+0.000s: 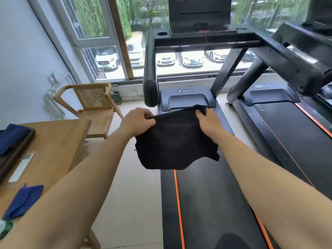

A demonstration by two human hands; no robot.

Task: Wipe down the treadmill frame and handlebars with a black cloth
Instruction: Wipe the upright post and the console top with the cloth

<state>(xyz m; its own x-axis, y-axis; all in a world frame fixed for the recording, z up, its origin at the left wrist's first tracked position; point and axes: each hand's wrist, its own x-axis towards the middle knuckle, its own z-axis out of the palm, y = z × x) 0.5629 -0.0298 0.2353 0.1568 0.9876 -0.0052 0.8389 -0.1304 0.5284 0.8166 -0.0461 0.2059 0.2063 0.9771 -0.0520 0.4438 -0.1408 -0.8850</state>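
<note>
At frame centre, the left hand (138,121) and right hand (208,119) each pinch a top corner of the black cloth (175,141), stretched above the treadmill (212,194) belt, below the handlebar (150,76).

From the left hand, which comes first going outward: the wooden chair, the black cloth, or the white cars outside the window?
Measured from the left hand:
1. Black cloth, pinched in that hand, hanging over the treadmill belt.
2. Wooden chair, off to the left beside the table.
3. White cars, far beyond the window glass.
</note>
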